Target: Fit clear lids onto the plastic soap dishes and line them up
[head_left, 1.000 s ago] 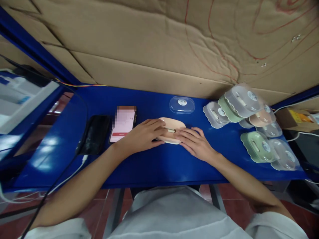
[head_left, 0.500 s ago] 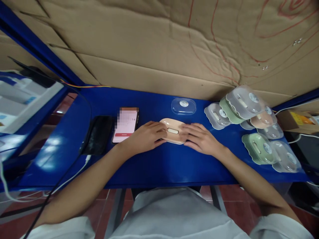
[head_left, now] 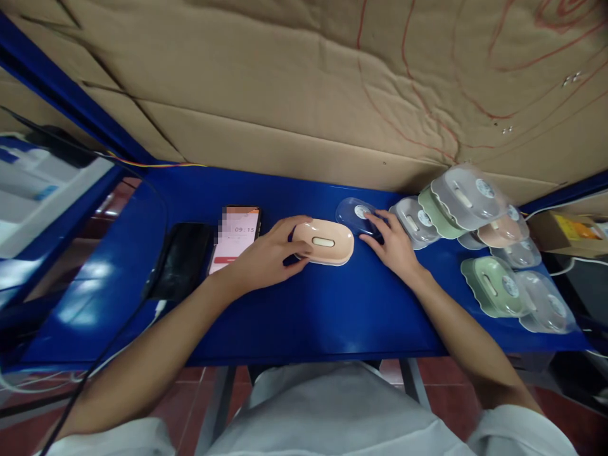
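A peach soap box (head_left: 335, 251) with a cream oblong piece in the middle of its top sits on the blue table. My left hand (head_left: 280, 253) is around its left end, fingers at the far side and thumb at the near side. To the right, my right hand (head_left: 392, 244) has its thumb and fingers on the right edge of a clear plastic lid (head_left: 350, 212) with a round white label. The lid looks slightly tilted behind the box. Its right end is partly hidden by my fingers.
Several lidded soap boxes in grey (head_left: 468, 196), green (head_left: 491, 288) and peach (head_left: 496, 228) are stacked on the right. On the left lie a lit phone (head_left: 237, 237) and a black device (head_left: 183, 259) with a cable. A cardboard wall (head_left: 266, 95) stands behind the table (head_left: 304, 316).
My right hand has let go of the peach box and moved to the clear lid, which has shifted right and towards me. My left hand and the box have moved slightly left.
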Available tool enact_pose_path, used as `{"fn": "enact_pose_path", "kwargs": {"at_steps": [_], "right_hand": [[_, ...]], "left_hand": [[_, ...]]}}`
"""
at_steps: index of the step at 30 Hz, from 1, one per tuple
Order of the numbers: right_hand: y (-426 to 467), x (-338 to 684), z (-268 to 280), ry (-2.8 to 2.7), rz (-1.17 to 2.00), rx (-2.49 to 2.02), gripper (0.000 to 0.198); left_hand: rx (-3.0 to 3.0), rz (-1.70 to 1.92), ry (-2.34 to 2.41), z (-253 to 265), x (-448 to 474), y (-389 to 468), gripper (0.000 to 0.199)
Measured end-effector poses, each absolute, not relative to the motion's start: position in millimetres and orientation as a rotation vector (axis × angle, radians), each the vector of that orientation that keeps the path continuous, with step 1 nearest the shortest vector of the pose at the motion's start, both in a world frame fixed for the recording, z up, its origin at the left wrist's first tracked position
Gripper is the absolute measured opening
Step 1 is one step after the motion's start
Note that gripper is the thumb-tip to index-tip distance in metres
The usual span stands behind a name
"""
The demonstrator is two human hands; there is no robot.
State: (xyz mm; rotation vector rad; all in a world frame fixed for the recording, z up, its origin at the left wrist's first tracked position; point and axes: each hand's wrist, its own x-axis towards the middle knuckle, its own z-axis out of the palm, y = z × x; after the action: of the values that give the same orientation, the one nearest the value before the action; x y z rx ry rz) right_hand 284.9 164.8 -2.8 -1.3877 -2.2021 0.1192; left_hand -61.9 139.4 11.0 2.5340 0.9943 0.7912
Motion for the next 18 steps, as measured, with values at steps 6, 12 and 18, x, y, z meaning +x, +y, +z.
{"fn": "enact_pose_path", "kwargs": {"at_steps": [6,12,18], "right_hand": [[142,262,10,-2.199,0.289,-1.199,0.053],[127,238,7,-2.441,0.173,-1.015,0.046],[124,232,8,-2.531,0.073,-1.049,0.055]], "left_hand": [[2.46,0.872,1.131,6,-56,138,0.045],[2.421,0.857,1.184,2,-55,138,0.073],[2.408,0.835,1.172,1,-54,138,0.064]]}}
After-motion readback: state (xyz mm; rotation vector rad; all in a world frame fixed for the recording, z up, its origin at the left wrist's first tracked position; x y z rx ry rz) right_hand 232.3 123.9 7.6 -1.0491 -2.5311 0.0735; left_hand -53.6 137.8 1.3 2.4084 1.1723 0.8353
